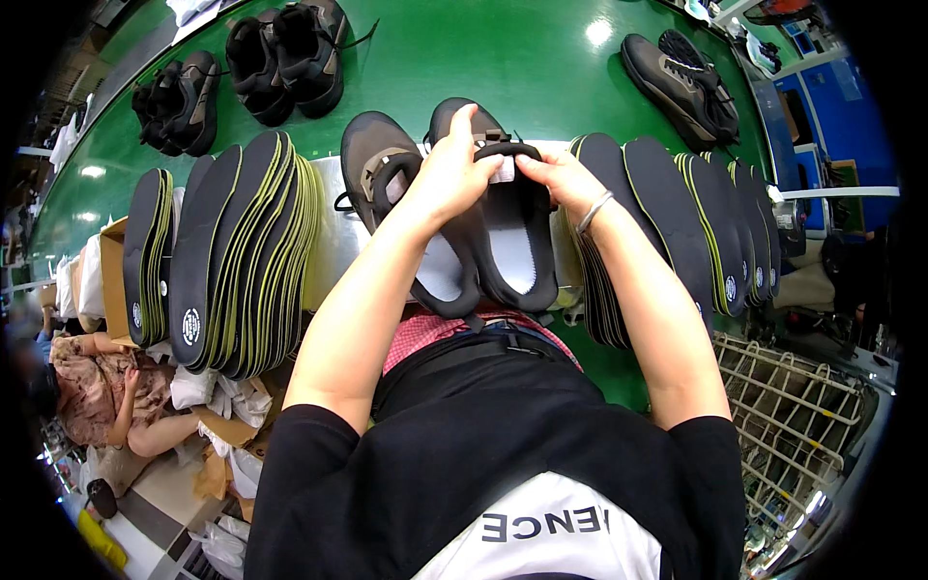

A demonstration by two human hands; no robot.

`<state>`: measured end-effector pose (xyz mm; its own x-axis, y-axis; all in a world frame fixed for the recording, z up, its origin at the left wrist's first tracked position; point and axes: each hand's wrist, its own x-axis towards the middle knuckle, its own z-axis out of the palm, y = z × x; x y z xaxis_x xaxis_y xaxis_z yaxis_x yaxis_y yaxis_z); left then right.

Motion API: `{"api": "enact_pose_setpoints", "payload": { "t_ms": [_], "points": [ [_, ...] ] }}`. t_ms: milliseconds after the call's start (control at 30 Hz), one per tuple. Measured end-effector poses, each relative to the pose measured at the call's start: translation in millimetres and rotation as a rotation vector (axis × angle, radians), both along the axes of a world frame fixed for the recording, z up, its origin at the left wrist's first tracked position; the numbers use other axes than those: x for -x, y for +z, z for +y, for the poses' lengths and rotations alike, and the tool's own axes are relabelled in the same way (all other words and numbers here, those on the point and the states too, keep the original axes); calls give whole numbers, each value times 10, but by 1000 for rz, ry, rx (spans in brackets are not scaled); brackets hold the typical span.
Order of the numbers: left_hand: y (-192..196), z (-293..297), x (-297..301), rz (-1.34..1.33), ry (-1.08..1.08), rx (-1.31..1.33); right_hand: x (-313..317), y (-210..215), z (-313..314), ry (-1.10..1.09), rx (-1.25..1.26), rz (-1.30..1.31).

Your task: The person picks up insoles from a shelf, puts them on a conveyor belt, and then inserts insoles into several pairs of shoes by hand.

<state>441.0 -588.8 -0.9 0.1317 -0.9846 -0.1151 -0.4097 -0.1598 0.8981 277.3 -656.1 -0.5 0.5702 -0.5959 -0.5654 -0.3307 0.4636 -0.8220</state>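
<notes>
Black insoles fill the middle of the view: the left hand (449,174) and the right hand (559,179) meet above the person's lap, both pinching the top end of a dark insole (512,232) with a pale grey lining. The left fingers curl over its upper edge, the thumb pressing from the front; the right fingers grip the same edge from the other side, a metal bangle (594,213) on that wrist. A second insole (440,275) with a similar pale face sits just behind and left of the first, partly covered by the left forearm.

Beyond the hands, on the green conveyor belt (541,68), stands a grey-brown shoe (372,159) with its opening toward the person, touching the insoles. To the left, a thick row of black insoles with yellow-green edges (242,261) stands on edge; a matching row (696,222) leans to the right. Further up the belt lie pairs of dark shoes (290,53) and another pair (681,87) at the upper right. A white wire basket (793,406) is at the lower right, and another person in a patterned top (92,387) sits at the lower left.
</notes>
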Motion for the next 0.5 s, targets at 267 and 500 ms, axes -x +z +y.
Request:
{"api": "enact_pose_setpoints", "payload": {
  "t_ms": [267,500],
  "points": [
    [-114,-154,-55,51,31,-101,-157,100,-43,17,59,209],
    [-68,-140,-45,85,39,-114,-152,39,-65,31,59,220]
  ]
}}
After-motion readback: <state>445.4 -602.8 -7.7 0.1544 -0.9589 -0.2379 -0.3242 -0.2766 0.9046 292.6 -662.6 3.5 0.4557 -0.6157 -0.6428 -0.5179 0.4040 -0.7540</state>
